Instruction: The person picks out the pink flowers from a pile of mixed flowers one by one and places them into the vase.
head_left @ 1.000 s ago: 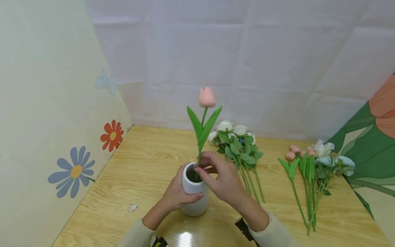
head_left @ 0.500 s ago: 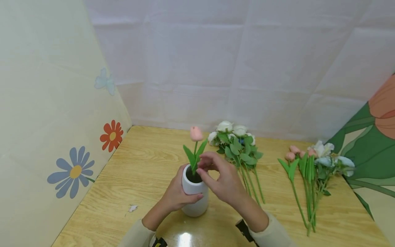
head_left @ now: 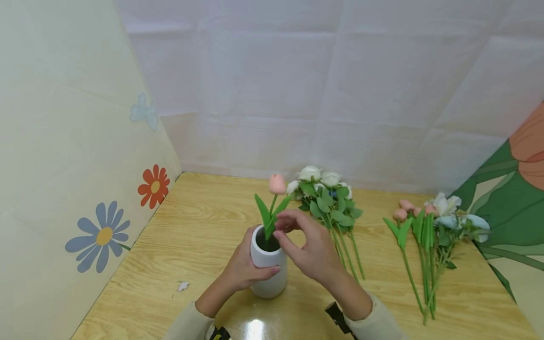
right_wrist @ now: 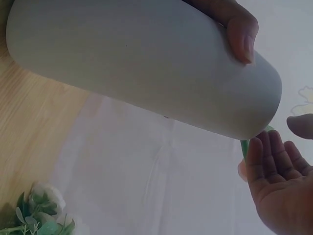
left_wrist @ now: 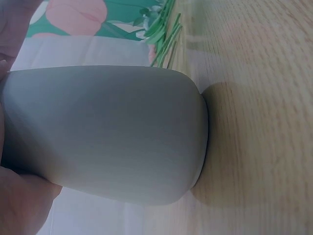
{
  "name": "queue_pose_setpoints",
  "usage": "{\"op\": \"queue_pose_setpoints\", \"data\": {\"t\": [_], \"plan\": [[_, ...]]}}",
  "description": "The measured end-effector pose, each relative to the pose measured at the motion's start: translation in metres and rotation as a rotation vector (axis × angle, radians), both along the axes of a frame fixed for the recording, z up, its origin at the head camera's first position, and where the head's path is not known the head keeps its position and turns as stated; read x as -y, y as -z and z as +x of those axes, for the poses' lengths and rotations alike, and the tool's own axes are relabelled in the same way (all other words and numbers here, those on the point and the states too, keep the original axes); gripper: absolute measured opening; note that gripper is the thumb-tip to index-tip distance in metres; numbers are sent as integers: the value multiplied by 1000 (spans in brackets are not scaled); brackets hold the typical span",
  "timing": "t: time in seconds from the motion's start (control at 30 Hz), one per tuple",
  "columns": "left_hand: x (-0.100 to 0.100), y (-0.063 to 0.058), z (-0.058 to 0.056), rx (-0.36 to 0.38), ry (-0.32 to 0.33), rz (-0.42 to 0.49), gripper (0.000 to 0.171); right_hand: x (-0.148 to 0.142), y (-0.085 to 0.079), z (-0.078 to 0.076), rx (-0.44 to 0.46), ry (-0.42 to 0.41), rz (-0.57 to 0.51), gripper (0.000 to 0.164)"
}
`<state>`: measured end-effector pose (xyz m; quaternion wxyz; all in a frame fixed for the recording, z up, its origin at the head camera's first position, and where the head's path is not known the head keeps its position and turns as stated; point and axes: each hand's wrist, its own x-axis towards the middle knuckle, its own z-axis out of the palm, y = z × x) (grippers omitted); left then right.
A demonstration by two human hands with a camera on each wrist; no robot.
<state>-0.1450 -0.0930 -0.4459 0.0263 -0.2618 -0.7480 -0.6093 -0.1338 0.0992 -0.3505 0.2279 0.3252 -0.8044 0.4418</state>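
A white vase [head_left: 272, 281] stands upright on the wooden table. My left hand [head_left: 244, 267] grips it round its upper part, and the thumb lies across the front. A pink tulip [head_left: 277, 184] rises out of the vase mouth, its lower stem hidden inside. Beside the rim is my right hand [head_left: 312, 245], its fingers loosely bent at the tulip's leaves. In the right wrist view the right hand [right_wrist: 283, 181] has its thumb well apart from the fingers, with a bit of green leaf [right_wrist: 245, 148] behind the fingertips. The left wrist view is filled mostly by the vase [left_wrist: 107, 132].
White roses [head_left: 330, 179] with leafy stems lie behind my right hand. Farther right lie several pink tulips [head_left: 400, 215] beside a white and pale blue flower bunch [head_left: 446, 208]. A pale cloth [head_left: 255, 94] hangs at the back. A small white scrap [head_left: 183, 286] marks the table.
The tulip has dropped deep into the vase, then tilted slightly to the right. My right hand has let go of its stem. The left hand keeps its grip on the vase.
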Motion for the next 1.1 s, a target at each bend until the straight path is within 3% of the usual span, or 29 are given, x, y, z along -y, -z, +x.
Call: {"op": "queue_pose_setpoints", "data": {"t": [0.33,0.77,1.1], "plan": [[-1,-2,1,27,-11,9,88,-6,3,-2,-25,11,-6,30],[-2,-1,1,7,-19,10,87,-25,3,-2,16,80,27,30],[-1,-2,2,6,-15,21,87,-37,6,-5,-5,110,47,31]]}}
